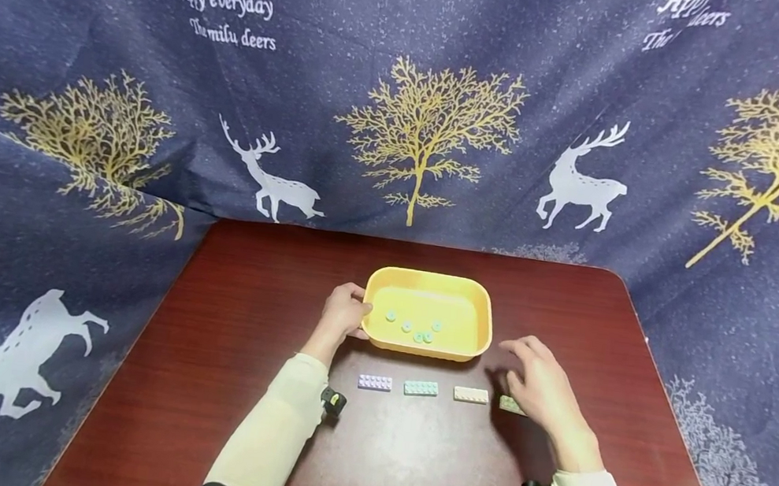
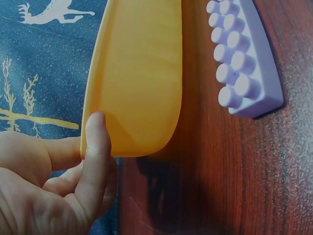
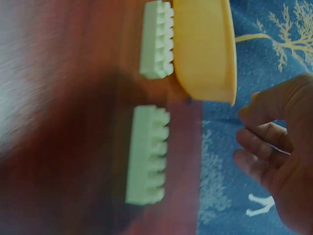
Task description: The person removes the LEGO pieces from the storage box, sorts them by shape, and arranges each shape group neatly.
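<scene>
A yellow plastic tray (image 1: 431, 281) stands on the table with several small teal rings (image 1: 418, 337) inside. My left hand (image 1: 344, 309) grips its left end, the thumb over the rim, as the left wrist view shows at the tray wall (image 2: 137, 78). Just off the tray's right end hovers my right hand (image 1: 542, 382), holding nothing, its fingers loosely bent. In front of the tray lie a purple building brick (image 1: 375, 382), a mint brick (image 1: 421, 388), a cream brick (image 1: 471, 395) and a green brick (image 1: 509, 404). The right hand partly hides the green one in the head view.
The dark red wooden table (image 1: 265, 277) ends at a blue cloth (image 1: 438, 185) printed with deer and trees, hanging behind it and along both sides. Both wrists wear black straps with small devices, one on the left wrist (image 1: 333, 401).
</scene>
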{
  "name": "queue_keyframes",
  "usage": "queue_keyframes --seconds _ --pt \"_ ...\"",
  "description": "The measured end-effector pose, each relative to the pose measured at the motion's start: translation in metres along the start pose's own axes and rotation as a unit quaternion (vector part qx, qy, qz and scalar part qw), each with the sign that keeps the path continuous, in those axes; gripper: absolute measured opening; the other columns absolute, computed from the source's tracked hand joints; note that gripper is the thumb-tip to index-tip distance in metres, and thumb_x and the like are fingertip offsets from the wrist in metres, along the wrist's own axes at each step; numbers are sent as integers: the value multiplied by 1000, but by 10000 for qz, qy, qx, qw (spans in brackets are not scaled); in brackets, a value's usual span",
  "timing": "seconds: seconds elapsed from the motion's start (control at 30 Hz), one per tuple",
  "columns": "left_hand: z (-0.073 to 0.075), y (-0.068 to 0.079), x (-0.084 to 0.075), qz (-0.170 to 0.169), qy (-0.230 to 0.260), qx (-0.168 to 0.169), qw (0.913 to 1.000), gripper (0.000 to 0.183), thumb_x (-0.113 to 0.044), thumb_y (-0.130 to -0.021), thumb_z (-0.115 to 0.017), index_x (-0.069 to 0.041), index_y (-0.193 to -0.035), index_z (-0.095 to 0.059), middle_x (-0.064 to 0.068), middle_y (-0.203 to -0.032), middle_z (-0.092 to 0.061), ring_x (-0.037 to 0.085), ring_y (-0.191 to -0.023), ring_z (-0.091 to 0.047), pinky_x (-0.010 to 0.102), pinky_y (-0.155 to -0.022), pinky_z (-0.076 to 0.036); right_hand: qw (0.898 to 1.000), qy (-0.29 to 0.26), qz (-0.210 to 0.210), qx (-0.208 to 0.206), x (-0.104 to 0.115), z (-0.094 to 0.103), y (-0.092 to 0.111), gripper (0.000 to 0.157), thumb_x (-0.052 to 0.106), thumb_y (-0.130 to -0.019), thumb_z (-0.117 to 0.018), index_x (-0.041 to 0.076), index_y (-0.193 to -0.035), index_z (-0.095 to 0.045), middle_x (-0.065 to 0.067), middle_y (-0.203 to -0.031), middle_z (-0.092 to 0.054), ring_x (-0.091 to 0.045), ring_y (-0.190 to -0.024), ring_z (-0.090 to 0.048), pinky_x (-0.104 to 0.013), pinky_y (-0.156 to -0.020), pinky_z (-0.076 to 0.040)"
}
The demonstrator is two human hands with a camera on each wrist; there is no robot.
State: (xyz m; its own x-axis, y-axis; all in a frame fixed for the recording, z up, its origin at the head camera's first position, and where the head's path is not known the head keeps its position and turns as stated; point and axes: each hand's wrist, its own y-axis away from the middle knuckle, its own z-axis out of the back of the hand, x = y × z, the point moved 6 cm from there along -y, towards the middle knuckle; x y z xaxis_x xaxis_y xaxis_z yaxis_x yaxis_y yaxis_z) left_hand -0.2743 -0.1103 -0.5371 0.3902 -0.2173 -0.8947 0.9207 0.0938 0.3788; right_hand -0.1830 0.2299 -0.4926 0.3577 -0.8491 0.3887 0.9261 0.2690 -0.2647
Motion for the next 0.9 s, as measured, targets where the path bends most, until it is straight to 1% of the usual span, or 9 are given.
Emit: queue_keyframes --seconds 0.17,0.3,0.4,0.53,0.6,0.77,0.9 --pt "0 1 0 -9 24 -5 10000 29 0 -98 -63 5 -127 -60 24 -103 -64 42 -84 -75 37 -55 -68 9999 -60 143 22 10 0 -20 39 -1 -80 -67 4 -118 -70 -10 -110 -66 -30 -104 -64 -52 -90 -59" --pt "0 1 -1 51 -40 -29 10000 29 0 -98 -63 4 -127 -60 22 -102 -63 43 -86 -74 36 -55 -68 9996 -93 266 -21 18 -2 -31 35 2 -84 -68 4 -119 -71 -9 -111 -66 -28 -102 -65 -49 -89 -60" --pt "1 2 -1 92 -35 -30 9999 30 0 -98 -63 5 -128 -59 21 -102 -63 45 -89 -74 36 -55 -68 9994 -89 319 -52 23 -4 -38 33 5 -85 -69 6 -118 -71 -8 -110 -66 -24 -96 -64 -46 -86 -61" --pt "2 3 0 85 -46 -43 9999 30 0 -98 -63 5 -127 -59 21 -101 -63 44 -88 -74 36 -54 -68 9993 -111 360 8 31 -11 -47 33 7 -85 -70 7 -118 -70 -6 -111 -65 -20 -86 -59 -42 -80 -59" --pt "2 3 0 56 -17 -37 10000 29 0 -98 -63 5 -126 -59 21 -100 -63 44 -87 -74 37 -54 -68 9992 -139 380 66 34 -15 -50 33 8 -86 -71 7 -118 -69 -7 -112 -65 -21 -88 -60 -41 -81 -59" --pt "0 3 -1 22 178 24 9998 28 1 -98 -63 4 -125 -58 20 -100 -61 44 -87 -74 38 -56 -69 9988 -202 397 194 40 -24 -59 33 8 -86 -72 7 -119 -70 -8 -116 -66 -26 -102 -65 -47 -89 -61" --pt "1 3 -1 74 173 41 9998 30 1 -98 -63 4 -128 -58 19 -99 -59 44 -89 -73 38 -56 -69 9984 -183 426 311 44 -30 -65 34 7 -86 -73 7 -120 -69 -10 -118 -66 -28 -103 -66 -49 -89 -61"
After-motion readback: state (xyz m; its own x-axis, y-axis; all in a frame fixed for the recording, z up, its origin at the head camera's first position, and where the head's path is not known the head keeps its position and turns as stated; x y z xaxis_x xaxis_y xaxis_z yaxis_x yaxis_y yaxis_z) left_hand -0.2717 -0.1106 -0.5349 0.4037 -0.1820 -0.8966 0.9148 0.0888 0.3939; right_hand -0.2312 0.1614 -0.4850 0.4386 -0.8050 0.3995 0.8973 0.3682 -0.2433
